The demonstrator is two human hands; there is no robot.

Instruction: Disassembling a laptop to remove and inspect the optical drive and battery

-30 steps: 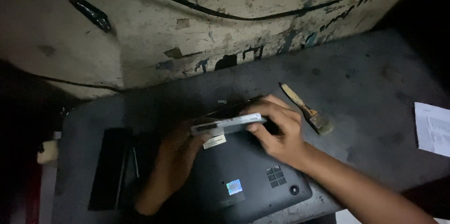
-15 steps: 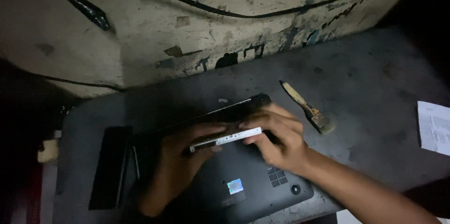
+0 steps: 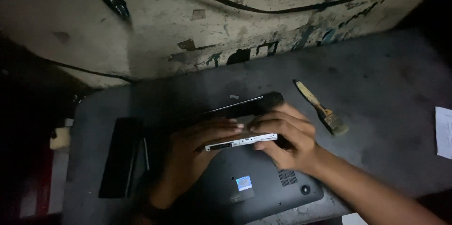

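Both your hands are together and clamped on the slim silver drive module (image 3: 241,141), which sits flat above the upturned black laptop (image 3: 254,182). Your left hand (image 3: 197,147) pinches its 9 o'clock end; your right hand (image 3: 282,135) grips its 3 o'clock end.

The light is poor, so you could tilt the module and jam it, or bend its thin casing if one hand presses harder than the other. A slip could also scrape the laptop's base.

At 2 o'clock from your right hand lies a small paintbrush (image 3: 321,108), near enough for an elbow to knock. At 9 o'clock a long black battery-like bar (image 3: 120,156) lies on the grey table (image 3: 391,79). A sheet of paper (image 3: 443,131) rests at the 3 o'clock edge, well apart.
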